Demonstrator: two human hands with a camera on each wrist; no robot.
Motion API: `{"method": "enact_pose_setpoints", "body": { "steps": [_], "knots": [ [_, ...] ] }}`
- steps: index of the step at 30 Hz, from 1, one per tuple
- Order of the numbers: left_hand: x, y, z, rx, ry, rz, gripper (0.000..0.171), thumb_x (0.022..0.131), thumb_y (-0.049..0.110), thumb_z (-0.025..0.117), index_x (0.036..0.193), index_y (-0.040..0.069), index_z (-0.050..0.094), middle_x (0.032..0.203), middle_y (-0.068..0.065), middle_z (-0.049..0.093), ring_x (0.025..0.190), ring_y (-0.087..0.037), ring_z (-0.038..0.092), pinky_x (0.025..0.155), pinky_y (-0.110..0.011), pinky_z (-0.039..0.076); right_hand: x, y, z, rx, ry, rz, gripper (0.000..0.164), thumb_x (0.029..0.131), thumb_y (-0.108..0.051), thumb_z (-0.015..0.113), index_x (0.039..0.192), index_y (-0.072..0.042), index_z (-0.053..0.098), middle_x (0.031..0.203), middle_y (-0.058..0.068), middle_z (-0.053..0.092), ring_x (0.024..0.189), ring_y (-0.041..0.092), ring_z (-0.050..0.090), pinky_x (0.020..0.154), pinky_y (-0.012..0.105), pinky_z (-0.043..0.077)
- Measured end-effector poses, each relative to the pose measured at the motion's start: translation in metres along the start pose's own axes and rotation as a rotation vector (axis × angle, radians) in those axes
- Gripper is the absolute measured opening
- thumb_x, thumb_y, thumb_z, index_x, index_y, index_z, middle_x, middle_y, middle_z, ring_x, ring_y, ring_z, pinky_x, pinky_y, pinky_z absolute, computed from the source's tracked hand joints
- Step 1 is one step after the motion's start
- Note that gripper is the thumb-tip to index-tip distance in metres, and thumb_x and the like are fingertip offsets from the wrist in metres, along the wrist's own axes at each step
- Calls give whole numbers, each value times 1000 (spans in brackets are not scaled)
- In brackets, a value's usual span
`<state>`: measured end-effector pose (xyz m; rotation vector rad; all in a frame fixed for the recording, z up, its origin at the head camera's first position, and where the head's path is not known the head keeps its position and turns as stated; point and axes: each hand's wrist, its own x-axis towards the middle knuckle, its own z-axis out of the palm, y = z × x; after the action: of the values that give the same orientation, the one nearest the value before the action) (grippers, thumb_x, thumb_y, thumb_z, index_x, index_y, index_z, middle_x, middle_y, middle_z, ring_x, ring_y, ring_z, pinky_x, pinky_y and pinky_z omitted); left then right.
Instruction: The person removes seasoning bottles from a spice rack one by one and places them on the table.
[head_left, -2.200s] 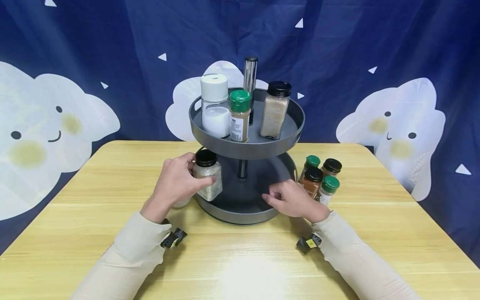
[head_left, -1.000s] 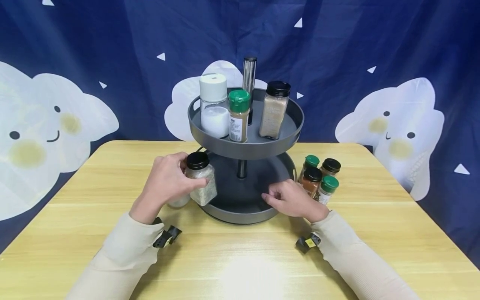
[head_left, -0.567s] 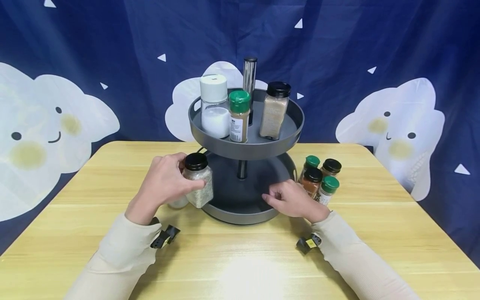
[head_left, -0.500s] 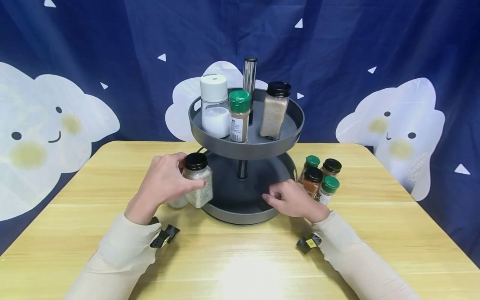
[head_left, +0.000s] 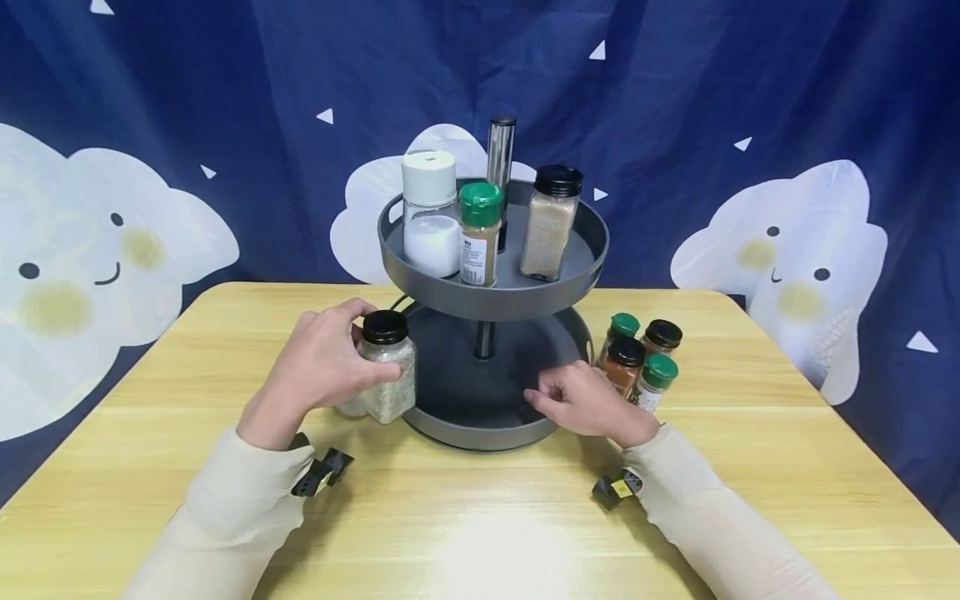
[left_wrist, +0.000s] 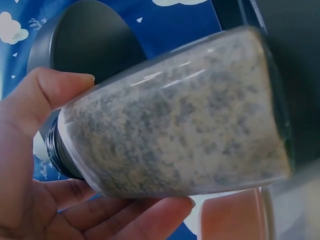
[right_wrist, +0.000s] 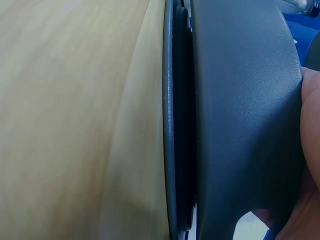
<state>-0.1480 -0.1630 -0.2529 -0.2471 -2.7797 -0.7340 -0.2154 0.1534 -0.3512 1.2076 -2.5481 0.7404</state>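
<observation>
My left hand [head_left: 318,362] holds a clear square spice jar [head_left: 390,383] with a black lid, gripped near its shoulder between thumb and fingers. Pale, grey-flecked contents fill the jar in the left wrist view. It stands upright at the left rim of the lower tray [head_left: 465,433] of a dark two-tier spice rack, overlapping that rim in the head view. A pale jar [head_left: 351,407] sits behind my left hand, mostly hidden. My right hand [head_left: 585,400] rests over the lower tray's right rim, fingers loosely curled, holding nothing.
On the upper tray [head_left: 495,302] stand a white-capped jar [head_left: 431,217], a green-capped bottle [head_left: 480,233] and a black-lidded jar [head_left: 551,221]. Several spice jars [head_left: 624,362] cluster on the wooden table [head_left: 750,433] right of the rack. A metal post [head_left: 501,154] rises at its centre.
My left hand has drawn the black-lidded spice jar leftward and toward me, from inside the lower tray to its left rim. My right hand has stayed in place.
</observation>
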Motion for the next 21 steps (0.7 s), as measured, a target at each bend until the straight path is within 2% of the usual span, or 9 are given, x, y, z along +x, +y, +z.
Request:
{"method": "enact_pose_setpoints", "body": {
  "steps": [9, 17, 21],
  "knots": [
    [-1, -1, -6, 40, -22, 22, 47, 61, 31, 74, 99, 7, 58, 70, -6, 61, 69, -28, 52, 59, -35, 43, -1, 0, 1, 5, 3, 9, 42, 86, -20, 65, 51, -21, 42, 46, -14, 32, 41, 0, 33, 38, 18, 21],
    [-2, -2, -7, 49, -44, 42, 52, 61, 30, 74, 108, 13, 60, 78, -7, 66, 72, -29, 53, 62, -36, 43, -1, 0, 0, 5, -4, 11, 42, 87, -20, 64, 51, -20, 43, 47, -13, 33, 42, 0, 34, 38, 18, 23],
    [-3, -2, -8, 52, -54, 48, 50, 61, 29, 75, 106, 14, 59, 75, -6, 65, 71, -29, 51, 61, -35, 41, -1, 0, 1, 0, -4, 20, 41, 86, -21, 65, 51, -21, 42, 47, -14, 33, 42, 1, 34, 38, 18, 22]
  ]
}}
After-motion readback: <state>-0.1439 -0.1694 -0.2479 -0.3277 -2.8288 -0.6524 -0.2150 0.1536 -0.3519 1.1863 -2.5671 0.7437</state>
